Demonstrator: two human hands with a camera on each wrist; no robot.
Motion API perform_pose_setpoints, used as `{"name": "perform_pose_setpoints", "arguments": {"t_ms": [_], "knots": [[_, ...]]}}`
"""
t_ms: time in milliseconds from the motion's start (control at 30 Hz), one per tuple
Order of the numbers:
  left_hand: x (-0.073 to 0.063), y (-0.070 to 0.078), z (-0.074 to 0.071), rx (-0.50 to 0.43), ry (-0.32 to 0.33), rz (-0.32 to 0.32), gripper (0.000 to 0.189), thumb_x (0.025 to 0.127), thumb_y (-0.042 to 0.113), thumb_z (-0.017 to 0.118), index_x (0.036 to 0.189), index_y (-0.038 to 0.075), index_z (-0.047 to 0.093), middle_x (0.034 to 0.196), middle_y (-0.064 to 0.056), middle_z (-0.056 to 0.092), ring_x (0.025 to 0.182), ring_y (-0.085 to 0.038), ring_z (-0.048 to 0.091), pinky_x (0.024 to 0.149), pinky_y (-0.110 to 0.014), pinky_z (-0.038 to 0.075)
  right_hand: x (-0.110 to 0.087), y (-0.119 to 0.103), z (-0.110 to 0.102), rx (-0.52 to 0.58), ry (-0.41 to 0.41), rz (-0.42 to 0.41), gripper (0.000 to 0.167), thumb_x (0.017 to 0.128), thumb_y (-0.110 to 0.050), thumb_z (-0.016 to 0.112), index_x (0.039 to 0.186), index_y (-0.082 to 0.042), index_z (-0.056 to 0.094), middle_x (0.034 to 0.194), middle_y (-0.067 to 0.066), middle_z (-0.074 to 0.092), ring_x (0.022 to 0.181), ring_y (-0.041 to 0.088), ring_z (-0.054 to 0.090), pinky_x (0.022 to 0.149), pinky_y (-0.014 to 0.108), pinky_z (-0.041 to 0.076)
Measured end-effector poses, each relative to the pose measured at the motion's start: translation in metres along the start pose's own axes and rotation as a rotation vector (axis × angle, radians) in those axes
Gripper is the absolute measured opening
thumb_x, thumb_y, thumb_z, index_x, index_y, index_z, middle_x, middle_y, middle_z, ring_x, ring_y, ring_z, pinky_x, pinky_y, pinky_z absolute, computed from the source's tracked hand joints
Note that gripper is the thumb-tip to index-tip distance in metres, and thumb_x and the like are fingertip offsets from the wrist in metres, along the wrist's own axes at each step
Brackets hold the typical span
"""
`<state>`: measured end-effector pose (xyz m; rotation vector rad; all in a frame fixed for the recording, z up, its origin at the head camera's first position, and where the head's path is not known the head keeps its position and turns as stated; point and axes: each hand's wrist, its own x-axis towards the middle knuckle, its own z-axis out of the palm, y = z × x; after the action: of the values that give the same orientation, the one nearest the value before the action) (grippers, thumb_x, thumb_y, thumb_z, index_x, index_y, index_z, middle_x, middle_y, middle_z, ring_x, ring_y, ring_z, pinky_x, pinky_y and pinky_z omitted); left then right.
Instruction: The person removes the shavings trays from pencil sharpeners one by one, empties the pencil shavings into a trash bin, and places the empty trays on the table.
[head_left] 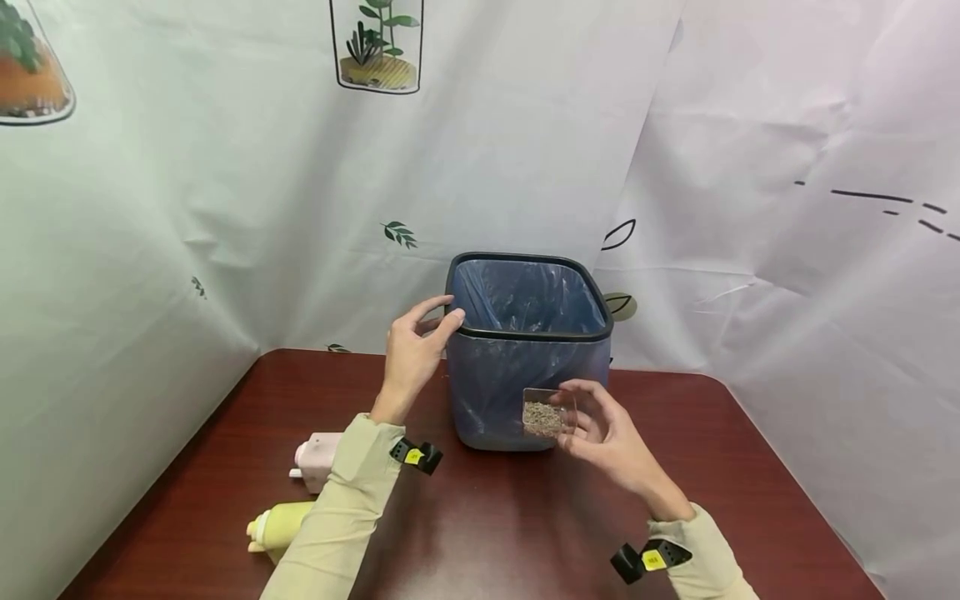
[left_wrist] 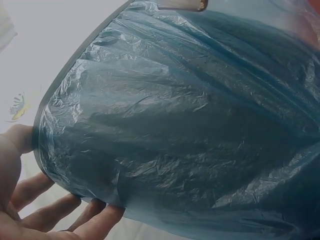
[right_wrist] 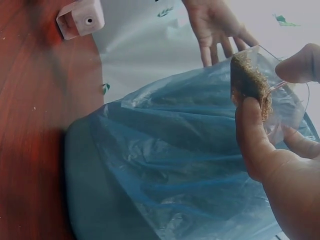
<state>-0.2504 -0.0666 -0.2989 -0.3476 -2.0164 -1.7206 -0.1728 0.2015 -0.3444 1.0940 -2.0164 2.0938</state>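
Note:
A bin [head_left: 495,408] lined with a blue translucent bag [head_left: 517,296] stands upright at the back of the table, its dark rim [head_left: 532,337] around the opening. My left hand [head_left: 412,354] touches the rim's near left corner with thumb and spread fingers, also seen as a left hand [left_wrist: 45,210] against the bag in the left wrist view. My right hand [head_left: 603,433] holds a small clear plastic box [head_left: 542,414] in front of the bin, below rim height. Brownish dry bits [right_wrist: 252,82] lie inside the box, pinched between thumb and fingers.
A pink bottle-like container [head_left: 318,460] and a yellow one [head_left: 283,527] lie on the reddish-brown table [head_left: 465,533] by my left forearm, which partly hides them. White printed fabric [head_left: 300,208] hangs behind and beside the table.

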Motion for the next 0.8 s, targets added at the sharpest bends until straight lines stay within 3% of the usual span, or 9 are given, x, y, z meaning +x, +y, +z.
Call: {"name": "perform_pose_setpoints", "arguments": {"t_ms": [167,467,800], "knots": [[0.000,-0.001,0.001,0.009,0.001,0.005,0.046,0.081,0.045,0.065,0.118,0.018,0.063,0.119,-0.001,0.060,0.100,-0.017,0.062,0.072,-0.038,0.053,0.002,-0.006,-0.003,-0.024,-0.007,-0.019,0.055,0.079,0.015,0.057,0.126,0.016,0.028,0.121,0.029,0.043,0.106,0.020,0.054,0.075,0.023,0.050],[-0.001,-0.002,0.000,0.015,0.012,0.007,0.048,0.080,0.047,0.065,0.118,0.018,0.063,0.117,0.000,0.061,0.100,-0.016,0.062,0.074,-0.039,0.053,0.008,-0.016,-0.009,-0.043,0.024,0.078,0.058,0.079,0.011,0.061,0.129,0.008,0.030,0.123,0.028,0.041,0.102,0.016,0.056,0.062,0.027,0.052],[-0.001,-0.001,0.001,0.010,0.018,0.008,0.046,0.080,0.045,0.066,0.117,0.018,0.063,0.114,-0.002,0.062,0.099,-0.016,0.063,0.073,-0.038,0.053,0.010,-0.020,-0.010,-0.039,0.023,0.076,0.057,0.079,0.012,0.060,0.128,0.009,0.030,0.124,0.027,0.042,0.105,0.017,0.056,0.063,0.026,0.053]]}}
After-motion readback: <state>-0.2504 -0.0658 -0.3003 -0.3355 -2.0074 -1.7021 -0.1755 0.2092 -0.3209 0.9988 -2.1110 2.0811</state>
